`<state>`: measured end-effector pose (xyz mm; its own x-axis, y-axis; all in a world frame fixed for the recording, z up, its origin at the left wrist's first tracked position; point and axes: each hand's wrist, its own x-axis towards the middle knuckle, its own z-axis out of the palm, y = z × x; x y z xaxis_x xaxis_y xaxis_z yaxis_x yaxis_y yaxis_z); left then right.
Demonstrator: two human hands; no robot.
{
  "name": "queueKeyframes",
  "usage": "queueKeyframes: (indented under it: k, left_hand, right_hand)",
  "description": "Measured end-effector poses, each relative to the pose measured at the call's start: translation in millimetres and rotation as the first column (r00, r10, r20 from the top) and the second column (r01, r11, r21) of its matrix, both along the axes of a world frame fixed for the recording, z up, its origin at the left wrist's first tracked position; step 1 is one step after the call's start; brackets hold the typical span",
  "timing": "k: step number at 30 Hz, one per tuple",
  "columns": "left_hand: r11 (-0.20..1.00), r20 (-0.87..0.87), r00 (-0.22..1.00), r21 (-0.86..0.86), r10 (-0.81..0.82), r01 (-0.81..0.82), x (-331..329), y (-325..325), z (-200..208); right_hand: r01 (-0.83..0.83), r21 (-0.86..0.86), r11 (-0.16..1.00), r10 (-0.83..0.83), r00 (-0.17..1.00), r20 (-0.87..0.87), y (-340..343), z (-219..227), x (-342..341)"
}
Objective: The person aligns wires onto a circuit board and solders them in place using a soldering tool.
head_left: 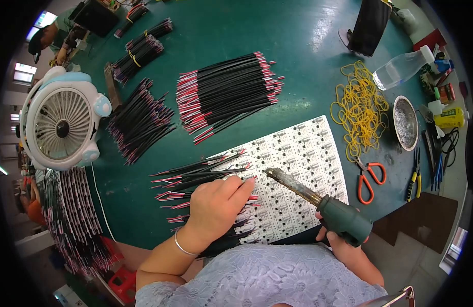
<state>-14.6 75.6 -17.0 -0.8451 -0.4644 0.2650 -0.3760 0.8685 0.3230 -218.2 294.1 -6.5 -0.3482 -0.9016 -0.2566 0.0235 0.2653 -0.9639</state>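
Note:
A dark green soldering gun (344, 221) is in my right hand (344, 246), whose fingers wrap round its handle from below. Its long, crusted metal barrel points up and left, with the tip over a white circuit board panel (308, 148) printed with rows of small components. My left hand (216, 203) is closed over the panel's left edge, thumb and finger pinching a thin wire near the soldering tip; most of that wire is hidden. Several black-sheathed wires (182, 180) with red and white ends lie along that edge, partly under my left hand.
More black wires (231, 84) lie in a pile beyond the panel, with another pile (141, 123) to its left. A white fan (62, 125) stands at left. Yellow rubber bands (362, 110), orange-handled pliers (367, 183), a metal bowl (405, 123) and a bottle (403, 67) are at right.

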Motion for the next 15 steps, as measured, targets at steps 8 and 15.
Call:
queueKeyframes:
  k: [8, 15]
  left_hand:
    - [0.999, 0.012, 1.0, 0.03, -0.012, 0.012, 2.5, -4.8, -1.5]
    - [0.999, -0.022, 0.999, 0.047, -0.027, 0.028, 4.0, -8.6, -6.1]
  right_hand:
    - [-0.318, 0.064, 0.946, 0.291, 0.745, -0.6, -3.0, 2.5, -1.9]
    - [-0.308, 0.073, 0.949, 0.287, 0.742, -0.606, -4.3, 3.2, 1.5]
